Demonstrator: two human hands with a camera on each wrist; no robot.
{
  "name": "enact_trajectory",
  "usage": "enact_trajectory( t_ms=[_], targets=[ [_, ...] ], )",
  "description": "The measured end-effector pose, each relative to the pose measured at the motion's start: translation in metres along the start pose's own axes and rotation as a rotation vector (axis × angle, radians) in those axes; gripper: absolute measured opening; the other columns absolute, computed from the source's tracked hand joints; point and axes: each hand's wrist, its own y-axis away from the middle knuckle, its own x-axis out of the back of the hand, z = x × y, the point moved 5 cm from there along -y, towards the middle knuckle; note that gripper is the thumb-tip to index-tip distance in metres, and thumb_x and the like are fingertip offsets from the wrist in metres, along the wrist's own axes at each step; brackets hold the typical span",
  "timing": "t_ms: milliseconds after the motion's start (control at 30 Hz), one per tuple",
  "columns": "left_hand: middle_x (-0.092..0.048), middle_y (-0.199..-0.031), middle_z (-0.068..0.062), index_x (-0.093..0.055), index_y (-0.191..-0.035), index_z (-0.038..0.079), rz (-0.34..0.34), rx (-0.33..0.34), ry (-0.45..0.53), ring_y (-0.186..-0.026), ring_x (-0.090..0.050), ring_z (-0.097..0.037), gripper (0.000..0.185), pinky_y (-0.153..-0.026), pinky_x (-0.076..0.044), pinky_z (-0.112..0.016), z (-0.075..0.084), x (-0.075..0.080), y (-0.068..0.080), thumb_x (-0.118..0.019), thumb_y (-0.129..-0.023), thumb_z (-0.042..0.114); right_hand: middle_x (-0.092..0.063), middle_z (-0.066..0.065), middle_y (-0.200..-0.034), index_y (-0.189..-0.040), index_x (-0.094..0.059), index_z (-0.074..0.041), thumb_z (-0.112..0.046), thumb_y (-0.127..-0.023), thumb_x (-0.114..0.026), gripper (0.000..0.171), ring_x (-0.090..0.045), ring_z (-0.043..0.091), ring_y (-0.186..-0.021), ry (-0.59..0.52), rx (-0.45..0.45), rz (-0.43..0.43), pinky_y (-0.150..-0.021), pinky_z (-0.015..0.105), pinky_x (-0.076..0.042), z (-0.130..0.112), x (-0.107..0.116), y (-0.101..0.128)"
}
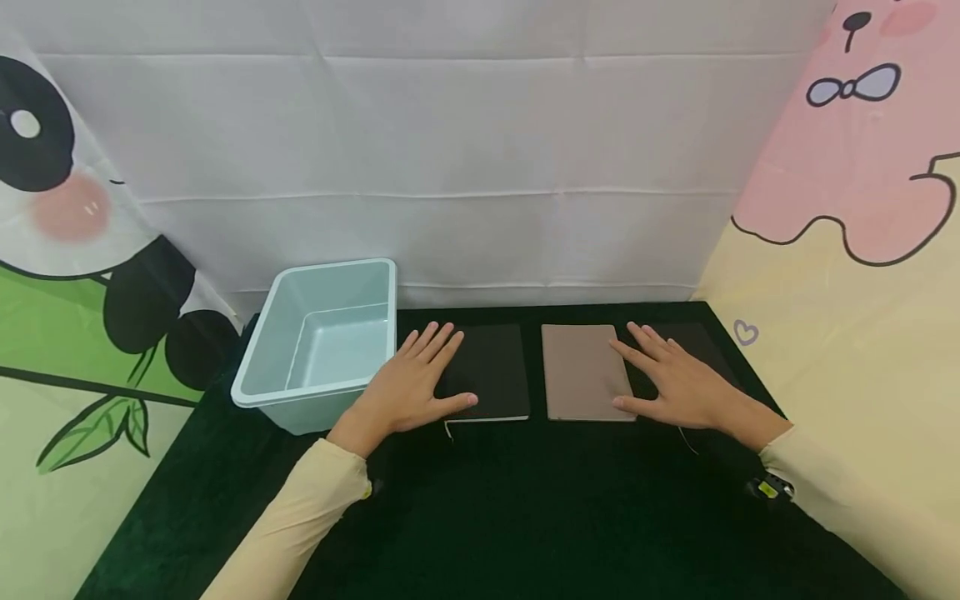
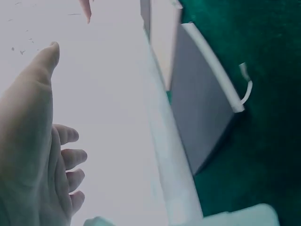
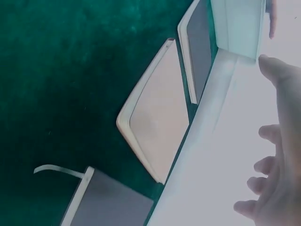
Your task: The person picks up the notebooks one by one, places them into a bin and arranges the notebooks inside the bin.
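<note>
My left hand (image 1: 416, 383) is spread with straight fingers between the light blue bin and the left black notebook (image 1: 491, 375). In the left wrist view the hand (image 2: 37, 141) is apart from that notebook (image 2: 200, 94), whose white ribbon hangs out. My right hand (image 1: 675, 383), fingers also spread, is over the right black notebook (image 1: 701, 346) and partly hides it. Its thumb and index tip overlap the edge of the pinkish-beige notebook (image 1: 585, 375). In the right wrist view the hand (image 3: 277, 155) stands apart from the beige notebook (image 3: 160, 117). Both hands hold nothing.
A light blue plastic bin (image 1: 318, 396) stands at the left, with nothing seen inside. Dark green cloth (image 1: 525, 508) covers the table. A white curtain (image 1: 480, 167) hangs behind, with cartoon-printed cloths at both sides.
</note>
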Motion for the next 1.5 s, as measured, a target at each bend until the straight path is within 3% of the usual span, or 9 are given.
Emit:
enact_trajectory(
  t_ms=[333,633,767,1133,1500],
  targets=[
    [-0.015,-0.171,-0.011,-0.018,-0.164,0.011,0.066,0.028,0.028,-0.158,-0.012,-0.032,0.100,-0.125,-0.010,-0.053,-0.030,0.040,0.036,-0.052,-0.094,0.073,-0.018,0.016,-0.170,-0.162,-0.030,-0.021,-0.058,-0.094,-0.067,0.086,-0.025,0.048,-0.151,-0.045,0.035,0.007,-0.108,0.069,-0.034,0.011,0.009,0.022],
    [-0.018,-0.170,-0.013,-0.018,-0.164,0.011,0.080,0.079,0.052,-0.157,-0.015,-0.036,0.095,-0.124,-0.008,-0.055,-0.064,0.054,0.076,-0.058,-0.096,0.063,-0.021,0.018,-0.169,-0.162,-0.030,-0.023,-0.052,-0.094,-0.069,0.084,-0.039,0.052,-0.142,-0.054,0.029,0.033,-0.097,0.068,-0.046,0.033,0.002,0.036],
    [-0.019,-0.170,-0.015,-0.019,-0.164,0.010,0.100,0.105,0.060,-0.156,-0.017,-0.039,0.091,-0.125,-0.006,-0.054,-0.079,0.059,0.097,-0.059,-0.098,0.059,-0.024,0.020,-0.167,-0.161,-0.031,-0.024,-0.050,-0.094,-0.070,0.083,-0.043,0.054,-0.139,-0.070,-0.006,0.044,-0.097,0.069,-0.045,0.046,-0.001,0.043],
    [-0.036,-0.163,-0.019,-0.034,-0.160,0.009,0.203,0.145,-0.005,-0.151,-0.031,-0.040,0.078,-0.126,-0.003,-0.048,-0.117,0.055,0.145,-0.061,-0.099,0.051,-0.031,0.028,-0.161,-0.158,-0.037,-0.016,-0.048,-0.094,-0.070,0.078,-0.042,0.061,-0.134,-0.132,-0.142,0.034,-0.095,0.080,-0.035,0.086,-0.028,0.067],
    [-0.048,-0.153,-0.024,-0.047,-0.152,0.007,0.247,0.170,0.005,-0.142,-0.044,-0.043,0.068,-0.126,-0.006,-0.046,-0.141,0.039,0.167,-0.067,-0.098,0.043,-0.031,0.035,-0.158,-0.156,-0.038,-0.008,-0.047,-0.096,-0.068,0.077,-0.041,0.066,-0.131,-0.173,-0.227,0.016,-0.096,0.081,-0.032,0.105,-0.041,0.080]
  ],
)
